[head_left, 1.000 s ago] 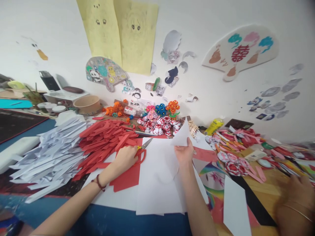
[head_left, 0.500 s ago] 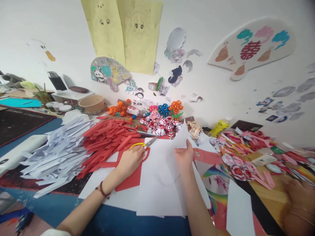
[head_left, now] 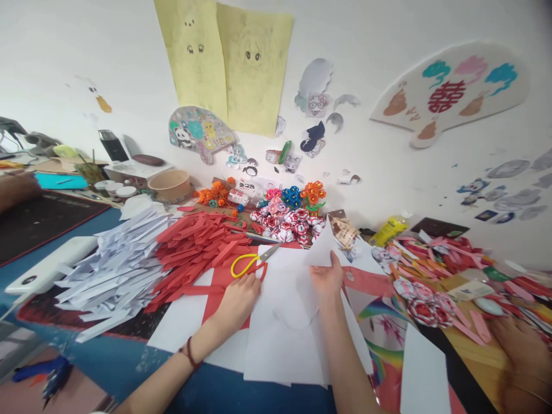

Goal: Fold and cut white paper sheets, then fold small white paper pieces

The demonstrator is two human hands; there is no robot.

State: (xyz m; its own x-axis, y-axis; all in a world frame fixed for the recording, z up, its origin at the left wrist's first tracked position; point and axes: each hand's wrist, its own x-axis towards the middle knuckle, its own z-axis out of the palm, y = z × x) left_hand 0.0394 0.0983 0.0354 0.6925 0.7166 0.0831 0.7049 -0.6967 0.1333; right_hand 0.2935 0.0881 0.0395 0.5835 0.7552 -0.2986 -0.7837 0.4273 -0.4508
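A stack of white paper sheets (head_left: pixel 280 351) lies in front of me. My right hand (head_left: pixel 326 279) pinches the upper right of the top white paper sheet (head_left: pixel 322 248), whose corner is bent upward. Near the left edge of the stack, my left hand (head_left: pixel 241 296) has its fingers curled down; what is under the fingertips is hidden. Just above it rest scissors (head_left: pixel 254 260) with a yellow loop and grey blades pointing up to the right. Red paper (head_left: pixel 213 300) lies under and beside my left hand.
On the left are heaps of white paper strips (head_left: pixel 116 264) and red paper strips (head_left: pixel 198 247). Red-and-white paper flowers (head_left: pixel 291 224) stand behind. Pink and red strips (head_left: pixel 457 253) and a yellow bottle (head_left: pixel 390 230) are on the right. Other people's limbs (head_left: pixel 524 356) show at both sides.
My left hand has drawn back toward me, off the scissors' yellow loop, which now shows fully. My right hand still holds the paper. A person's blurred arm has appeared at far left.
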